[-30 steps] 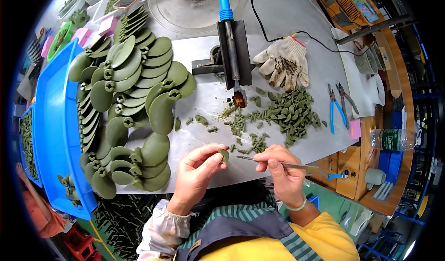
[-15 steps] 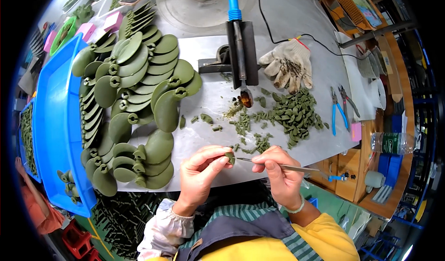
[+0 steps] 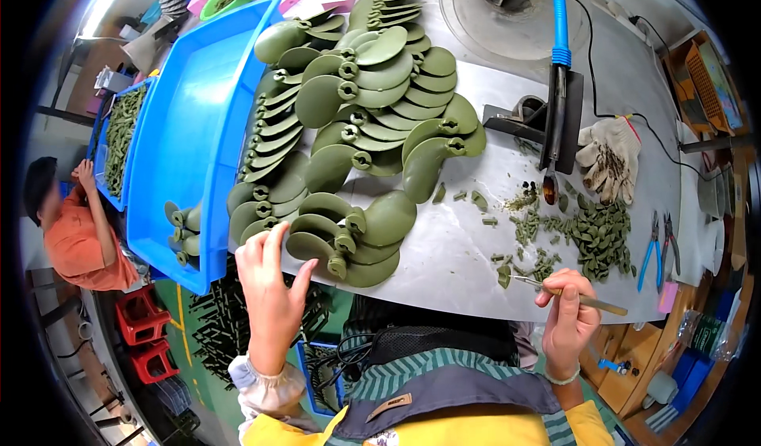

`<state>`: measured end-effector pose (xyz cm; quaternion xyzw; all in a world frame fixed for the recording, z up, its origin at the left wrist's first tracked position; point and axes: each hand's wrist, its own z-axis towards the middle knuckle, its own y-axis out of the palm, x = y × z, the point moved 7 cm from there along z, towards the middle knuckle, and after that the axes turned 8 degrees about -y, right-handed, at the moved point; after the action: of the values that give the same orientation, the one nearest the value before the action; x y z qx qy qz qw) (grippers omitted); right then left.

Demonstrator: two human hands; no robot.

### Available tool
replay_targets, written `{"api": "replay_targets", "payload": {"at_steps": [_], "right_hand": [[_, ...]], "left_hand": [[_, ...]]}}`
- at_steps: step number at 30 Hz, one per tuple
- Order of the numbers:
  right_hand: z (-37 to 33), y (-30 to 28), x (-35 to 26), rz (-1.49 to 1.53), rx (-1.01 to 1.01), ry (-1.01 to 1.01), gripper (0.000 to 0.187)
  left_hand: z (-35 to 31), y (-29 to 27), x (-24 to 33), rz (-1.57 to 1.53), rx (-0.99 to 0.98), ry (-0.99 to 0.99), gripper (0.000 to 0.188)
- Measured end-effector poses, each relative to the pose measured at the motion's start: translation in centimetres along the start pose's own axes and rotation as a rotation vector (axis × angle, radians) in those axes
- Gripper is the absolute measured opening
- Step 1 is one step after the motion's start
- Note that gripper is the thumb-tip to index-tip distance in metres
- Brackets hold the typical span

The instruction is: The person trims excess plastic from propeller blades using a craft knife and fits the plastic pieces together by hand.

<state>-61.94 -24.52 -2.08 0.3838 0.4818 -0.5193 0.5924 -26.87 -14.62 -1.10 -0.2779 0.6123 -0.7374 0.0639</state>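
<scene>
While the left hand (image 3: pixel 272 287) reaches with spread, empty fingers onto the nearest green propeller (image 3: pixel 317 236) in the heap at the worktop's (image 3: pixel 444 264) front edge, the right hand (image 3: pixel 567 313) pinches a thin tool (image 3: pixel 564 294) beside green scraps (image 3: pixel 594 236).

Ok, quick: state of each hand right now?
Left hand: open, fingers on a green propeller part, gripping nothing.
Right hand: closed on a thin tool.
</scene>
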Motion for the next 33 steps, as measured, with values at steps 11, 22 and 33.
{"api": "replay_targets", "payload": {"at_steps": [11,22,33], "right_hand": [[1.4,-2.1,-0.5,-0.102,0.043,0.027,0.024],[5.7,-3.4,-2.2,-0.377,0.063,-0.117,0.016],[9.4,-2.4,-0.9,-0.54,-0.098,-0.244,0.012]], "left_hand": [[-2.6,2.1,-4.0,-0.804,-0.491,-0.426,0.017],[-3.6,6.6,4.4,-1.269,-0.793,-0.457,0.03],[-1.5,14.0,12.7,-1.602,-0.916,-0.518,0.031]]}}
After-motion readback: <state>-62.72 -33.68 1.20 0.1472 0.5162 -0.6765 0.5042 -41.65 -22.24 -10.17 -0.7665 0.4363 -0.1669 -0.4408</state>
